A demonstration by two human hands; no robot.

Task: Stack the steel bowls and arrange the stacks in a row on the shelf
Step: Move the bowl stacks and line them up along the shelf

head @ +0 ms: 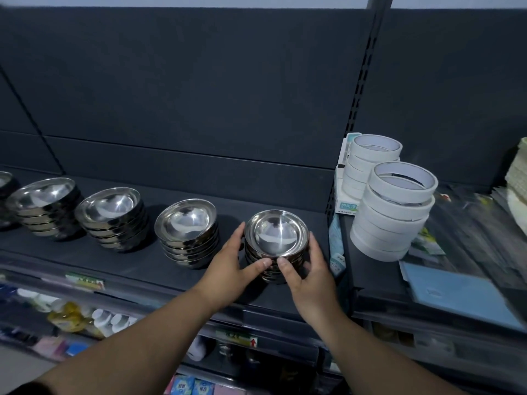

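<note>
Spanning the frame's middle from the left edge, the dark shelf carries steel bowls in a row of stacks. On the neighbouring shelf section at centre right stand two piles of white tape rolls, one behind the other. A blue folder lies nearer the lower right. Along the row, rightward from a cut-off stack at the left edge, the second stack, third stack and fourth stack stand apart from each other. The rightmost stack sits at frame centre, near the shelf's front edge and just beside the fourth. The left hand and right hand both clasp it, fingers curled round its sides, thumbs on its near face, almost touching.
</note>
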